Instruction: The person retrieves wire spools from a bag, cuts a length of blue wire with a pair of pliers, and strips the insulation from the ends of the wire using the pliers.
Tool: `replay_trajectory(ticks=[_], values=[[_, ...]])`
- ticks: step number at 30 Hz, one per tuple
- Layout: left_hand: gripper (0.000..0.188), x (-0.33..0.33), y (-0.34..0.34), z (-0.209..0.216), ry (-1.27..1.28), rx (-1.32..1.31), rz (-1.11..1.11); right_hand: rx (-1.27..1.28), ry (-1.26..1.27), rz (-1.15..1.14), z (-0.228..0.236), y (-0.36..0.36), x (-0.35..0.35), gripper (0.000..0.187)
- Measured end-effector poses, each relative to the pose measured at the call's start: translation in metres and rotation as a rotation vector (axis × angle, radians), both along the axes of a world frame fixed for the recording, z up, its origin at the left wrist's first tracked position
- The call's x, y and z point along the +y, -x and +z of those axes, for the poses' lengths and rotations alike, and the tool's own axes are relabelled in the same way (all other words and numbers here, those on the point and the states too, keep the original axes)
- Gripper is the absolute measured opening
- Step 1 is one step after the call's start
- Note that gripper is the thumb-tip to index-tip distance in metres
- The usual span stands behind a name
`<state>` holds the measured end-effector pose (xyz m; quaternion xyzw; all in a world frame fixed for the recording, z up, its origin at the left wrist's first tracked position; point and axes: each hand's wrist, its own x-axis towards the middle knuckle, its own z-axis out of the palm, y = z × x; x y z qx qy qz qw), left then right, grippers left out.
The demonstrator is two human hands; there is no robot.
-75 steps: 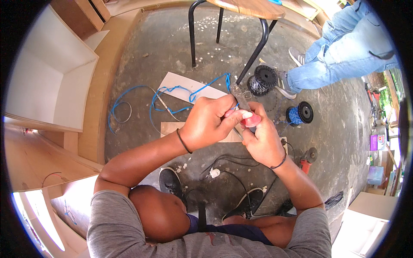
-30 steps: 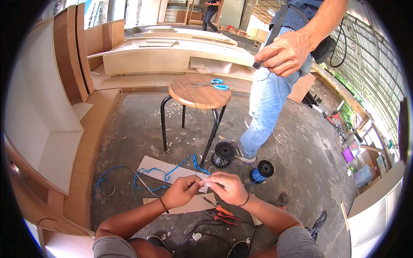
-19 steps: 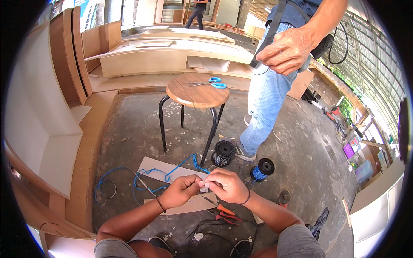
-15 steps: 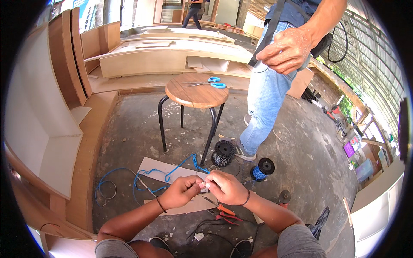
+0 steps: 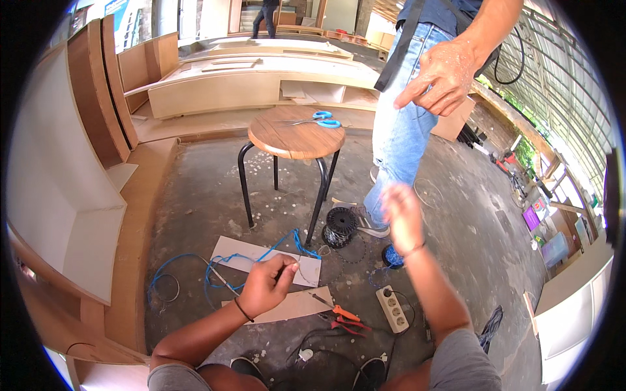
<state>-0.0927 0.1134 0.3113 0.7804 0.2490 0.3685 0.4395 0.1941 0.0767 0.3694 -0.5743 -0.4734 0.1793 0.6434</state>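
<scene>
My left hand [image 5: 268, 285] is closed in a pinch, with a thin cord [image 5: 300, 266] at its fingertips, above a pale board [image 5: 308, 272]. Away to the right, my right hand [image 5: 402, 218] is raised and smeared by motion, in front of the co-worker's lower leg; whether it holds anything cannot be made out. Tangled blue cord [image 5: 210, 274] trails over the floor and board left of my left hand. Between my hands and slightly farther off stands a black spool [image 5: 340, 228] wound with dark cord. A spool of blue cord [image 5: 392, 256] is partly hidden by my right wrist.
Blue-handled scissors [image 5: 324, 120] lie on a wooden stool [image 5: 293, 140]. A co-worker's hand [image 5: 443, 77] hangs at the right. Nearer me are an orange-handled tool [image 5: 346, 313], red-handled pliers [image 5: 349, 326], a power strip [image 5: 392, 309] and cables. Wooden cabinet parts [image 5: 208, 96] line the back.
My hands were together at the cord; the right has let go and swung up and right, while the left stays with its pinch. The co-worker's hand has turned, a finger now pointing down.
</scene>
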Motion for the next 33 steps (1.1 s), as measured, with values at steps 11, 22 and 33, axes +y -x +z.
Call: replay_trajectory(ticks=[11,22,33], values=[[0.015,0.006,-0.005,-0.004,0.356,-0.2,-0.034,-0.765,-0.55,-0.525,0.126,-0.099,0.056,0.056],[0.014,0.018,-0.002,-0.005,0.675,-0.387,-0.106,-0.709,-0.144,-0.331,0.107,-0.087,0.029,0.025],[0.012,0.017,-0.003,-0.001,0.734,-0.457,-0.086,-0.031,0.562,0.381,0.012,0.055,-0.018,0.02]])
